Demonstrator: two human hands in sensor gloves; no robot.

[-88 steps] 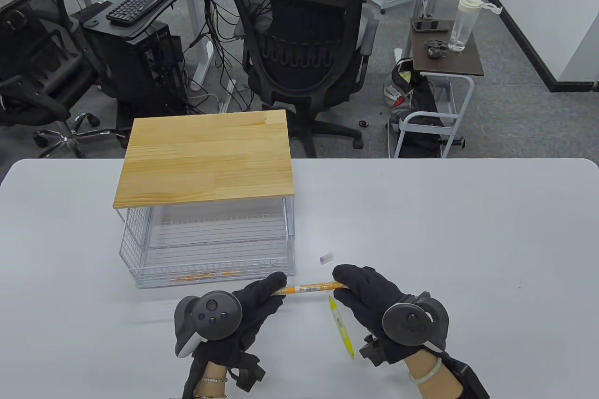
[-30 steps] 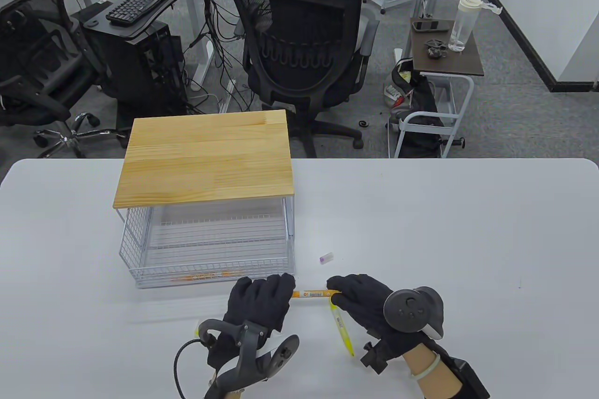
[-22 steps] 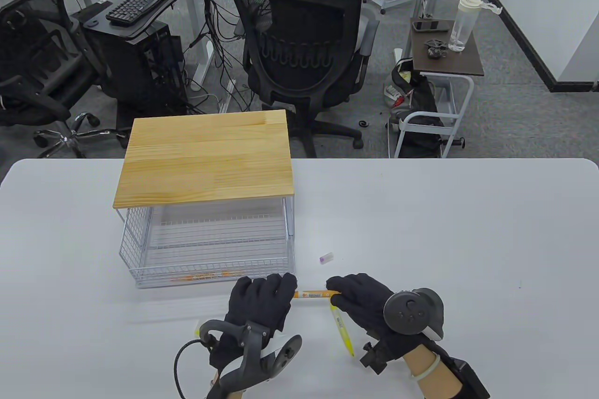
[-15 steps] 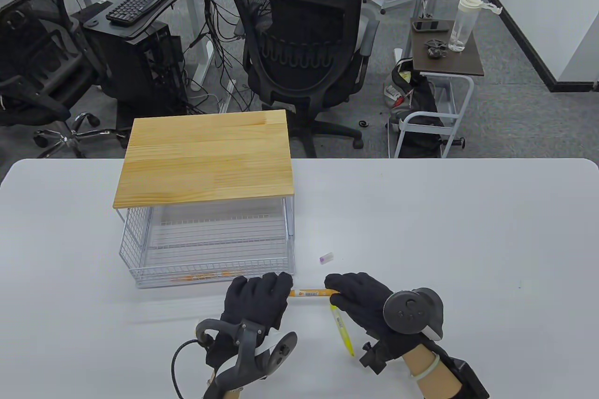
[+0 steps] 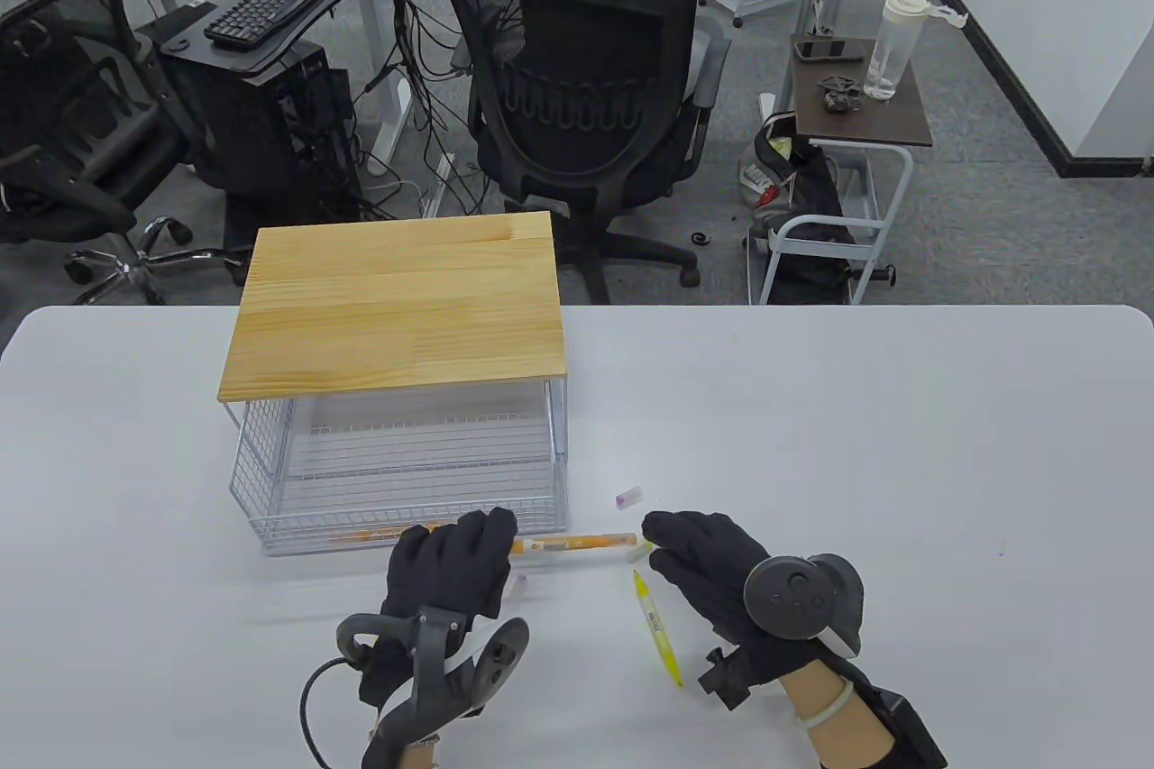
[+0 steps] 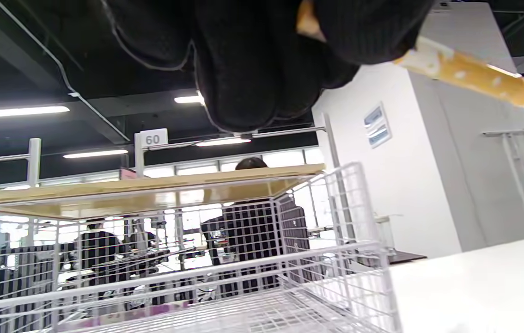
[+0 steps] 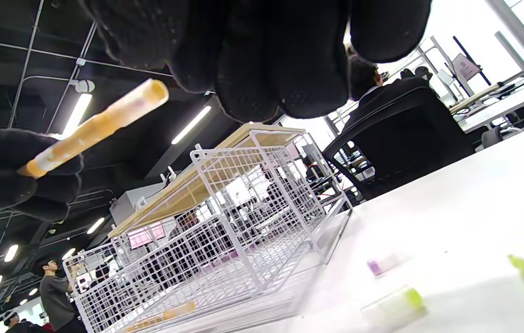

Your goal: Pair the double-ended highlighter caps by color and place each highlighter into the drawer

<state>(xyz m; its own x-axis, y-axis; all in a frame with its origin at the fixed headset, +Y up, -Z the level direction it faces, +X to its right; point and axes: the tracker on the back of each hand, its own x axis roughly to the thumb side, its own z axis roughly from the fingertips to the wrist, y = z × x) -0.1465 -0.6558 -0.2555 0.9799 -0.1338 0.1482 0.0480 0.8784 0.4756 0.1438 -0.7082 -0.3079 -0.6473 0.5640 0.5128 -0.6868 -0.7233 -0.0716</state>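
My left hand (image 5: 487,539) grips the left end of an orange highlighter (image 5: 572,544) and holds it level above the table, just in front of the wire drawer (image 5: 270,498). The left wrist view has the same orange highlighter (image 6: 474,74) sticking out of my curled fingers (image 6: 252,69). My right hand (image 5: 663,535) hovers by its free right end (image 7: 151,92) and holds nothing. A yellow-green cap (image 7: 396,303) lies on the table under that end. A yellow highlighter (image 5: 658,629) lies beside my right hand. Another orange highlighter (image 5: 388,535) lies in the drawer's front.
The drawer stands pulled out under a wooden top (image 5: 397,309). A small purple-tipped cap (image 5: 628,496) lies on the white table (image 5: 856,444) right of the drawer. A small pale cap (image 5: 519,586) lies by my left hand. An office chair (image 5: 577,84) stands beyond the table.
My left hand has carried the orange highlighter to the left, along the drawer's front. My right hand has let go of its right end and stayed nearly in place.
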